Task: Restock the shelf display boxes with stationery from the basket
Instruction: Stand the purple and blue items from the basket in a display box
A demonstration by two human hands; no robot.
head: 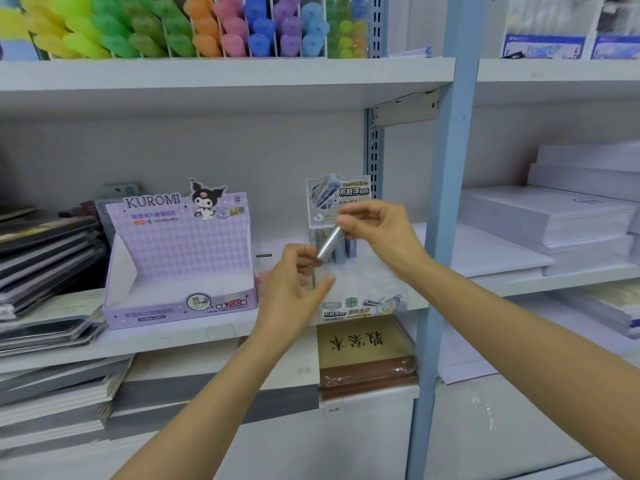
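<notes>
A silver lead-refill tube (pixel 328 244) is held tilted in front of the middle shelf. My right hand (pixel 375 228) pinches its upper end and my left hand (pixel 298 282) grips its lower end. Behind the hands stands a small clear display box (pixel 360 303) with a blue and white header card (pixel 337 199) and a few tubes (pixel 348 249) upright inside. To the left sits a purple Kuromi display box (pixel 180 258), whose tray looks empty. No basket is in view.
Dark notebooks (pixel 45 258) are stacked at the left of the shelf (pixel 166 337). White paper reams (pixel 561 216) fill the right bay behind a blue upright post (pixel 446 202). Coloured erasers (pixel 194 26) line the top shelf. Brown exercise books (pixel 367 355) lie below.
</notes>
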